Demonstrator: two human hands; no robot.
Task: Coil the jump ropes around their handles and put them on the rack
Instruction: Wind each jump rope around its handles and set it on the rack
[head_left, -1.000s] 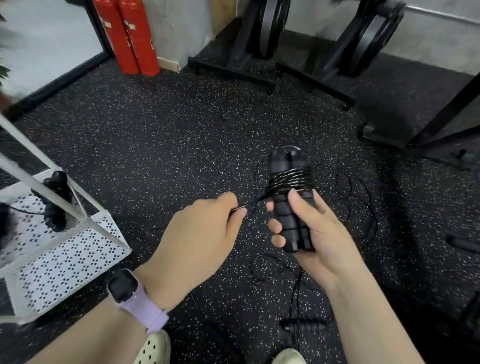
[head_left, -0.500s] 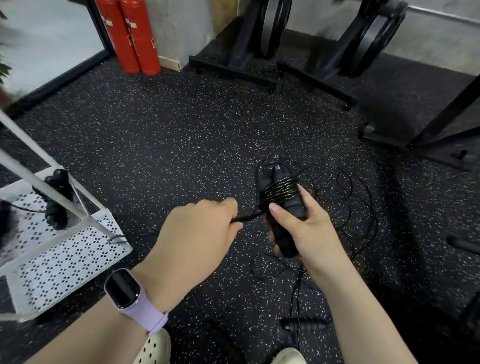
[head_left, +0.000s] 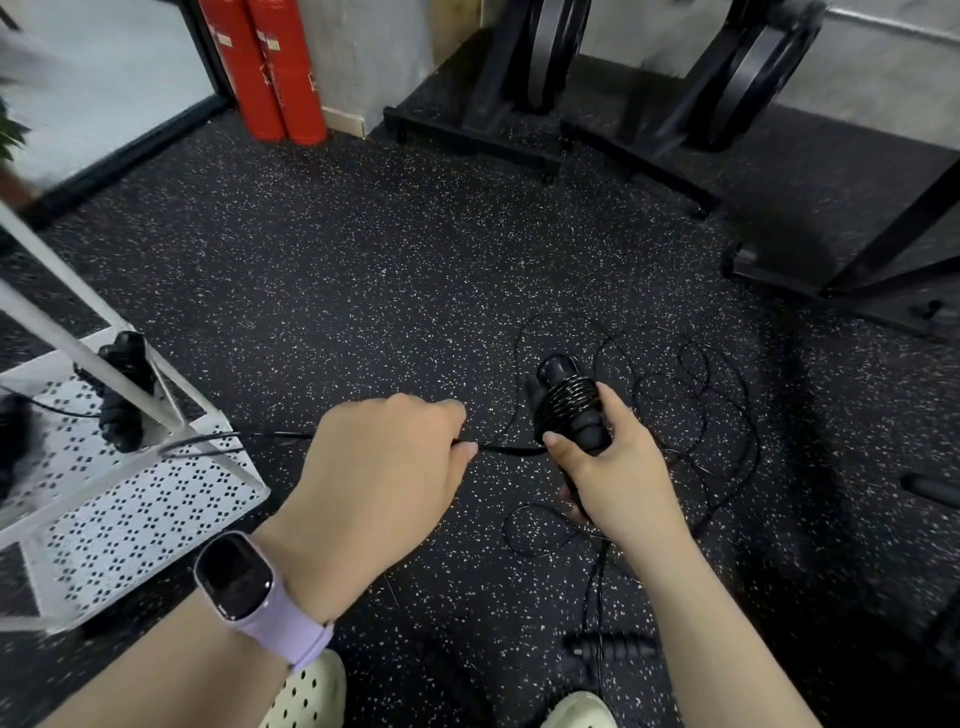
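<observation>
Jump-rope handles (head_left: 569, 410) sit gripped in right hand (head_left: 618, 467); left hand (head_left: 384, 467) fingers pinch the cord (head_left: 506, 449).

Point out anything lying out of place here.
Thin black rope sprawls in tangled loops on the speckled floor beyond the right hand, and a loose black ribbed handle lies near the shoes, uncoiled and off the white perforated rack.
</observation>
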